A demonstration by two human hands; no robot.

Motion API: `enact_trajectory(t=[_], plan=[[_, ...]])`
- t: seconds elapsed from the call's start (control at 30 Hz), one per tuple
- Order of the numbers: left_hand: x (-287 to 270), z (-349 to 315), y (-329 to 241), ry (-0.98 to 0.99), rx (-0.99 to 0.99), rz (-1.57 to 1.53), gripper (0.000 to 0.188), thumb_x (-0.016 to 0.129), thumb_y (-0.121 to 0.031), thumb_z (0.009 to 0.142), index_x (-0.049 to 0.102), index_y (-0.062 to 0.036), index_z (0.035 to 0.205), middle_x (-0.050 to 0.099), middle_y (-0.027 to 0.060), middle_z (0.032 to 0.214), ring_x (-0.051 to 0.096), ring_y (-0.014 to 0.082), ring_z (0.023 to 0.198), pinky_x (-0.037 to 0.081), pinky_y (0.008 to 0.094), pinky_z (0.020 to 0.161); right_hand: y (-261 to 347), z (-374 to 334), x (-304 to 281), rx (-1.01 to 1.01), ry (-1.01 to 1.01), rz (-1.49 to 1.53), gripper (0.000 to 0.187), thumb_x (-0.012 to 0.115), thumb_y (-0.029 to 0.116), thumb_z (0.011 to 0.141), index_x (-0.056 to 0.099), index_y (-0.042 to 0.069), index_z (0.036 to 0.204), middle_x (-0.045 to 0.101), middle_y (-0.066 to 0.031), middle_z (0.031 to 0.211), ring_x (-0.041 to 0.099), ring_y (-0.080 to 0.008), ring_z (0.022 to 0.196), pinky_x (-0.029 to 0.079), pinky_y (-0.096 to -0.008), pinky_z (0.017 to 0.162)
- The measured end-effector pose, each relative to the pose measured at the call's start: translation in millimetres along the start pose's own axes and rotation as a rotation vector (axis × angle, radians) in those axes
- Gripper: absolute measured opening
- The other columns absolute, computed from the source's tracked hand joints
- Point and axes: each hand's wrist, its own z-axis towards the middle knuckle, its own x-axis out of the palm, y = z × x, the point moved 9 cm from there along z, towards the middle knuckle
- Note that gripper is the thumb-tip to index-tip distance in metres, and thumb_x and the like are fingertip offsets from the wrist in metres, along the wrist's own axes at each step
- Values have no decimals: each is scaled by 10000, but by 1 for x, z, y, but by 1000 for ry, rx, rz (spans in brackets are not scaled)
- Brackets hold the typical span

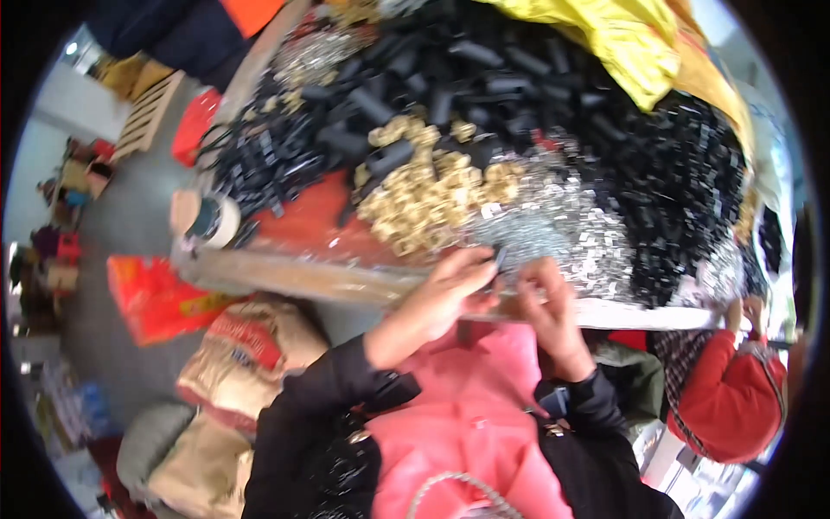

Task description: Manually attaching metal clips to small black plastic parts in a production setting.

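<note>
My left hand (pixel 445 290) is over the front edge of the table, its thumb and fingers pinched on a small dark piece (pixel 499 257) whose kind I cannot make out. Just to its right, my right hand (pixel 551 313) has curled, blurred fingers; whatever they hold is too small to tell. Directly beyond both hands lies a heap of thin grey metal pins (pixel 523 233). Shiny silver metal pieces (pixel 596 251) spread to its right. Gold-coloured metal parts (pixel 415 203) are piled to the left.
Black tubes (pixel 475 56) cover the table's far part, with small black pieces (pixel 683 190) at right and black strips (pixel 268 160) at left. A roll of tape (pixel 216 221) stands on the left corner. Sacks (pixel 251 346) sit below. Another person in red (pixel 726 402) works at right.
</note>
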Motion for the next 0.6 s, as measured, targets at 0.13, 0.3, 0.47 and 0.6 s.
enact_trajectory(t=[0.13, 0.3, 0.47, 0.6], plan=[[4, 14, 8, 97, -29, -51, 243, 453, -181, 865, 455, -41, 1064, 547, 49, 875, 556, 134, 710, 460, 230, 608, 9, 6, -8, -143, -57, -111, 151, 562, 10, 685, 513, 27, 827, 506, -107, 849, 468, -279, 810, 370, -351, 717], [1, 21, 10, 79, -6, -79, 268, 439, -171, 869, 453, -19, 1089, 548, 65, 917, 572, 161, 770, 485, 267, 667, 20, 9, -8, -247, -98, -309, 176, 589, 3, 661, 516, 37, 817, 496, -114, 890, 475, -278, 808, 357, -347, 703], [-7, 10, 10, -5, -7, -30, 287, 446, -173, 867, 452, 1, 1094, 541, 66, 944, 569, 157, 775, 491, 278, 686, 34, 11, 3, -380, -103, -408, 211, 606, 0, 623, 524, 34, 815, 492, -126, 938, 472, -282, 834, 353, -353, 701], [3, -10, 3, 59, 34, 37, 267, 456, -195, 864, 487, 8, 1036, 536, 48, 926, 549, 134, 800, 490, 276, 685, 68, 4, 14, -438, -56, -447, 261, 619, 7, 562, 541, 23, 810, 500, -118, 937, 467, -289, 850, 352, -365, 700]])
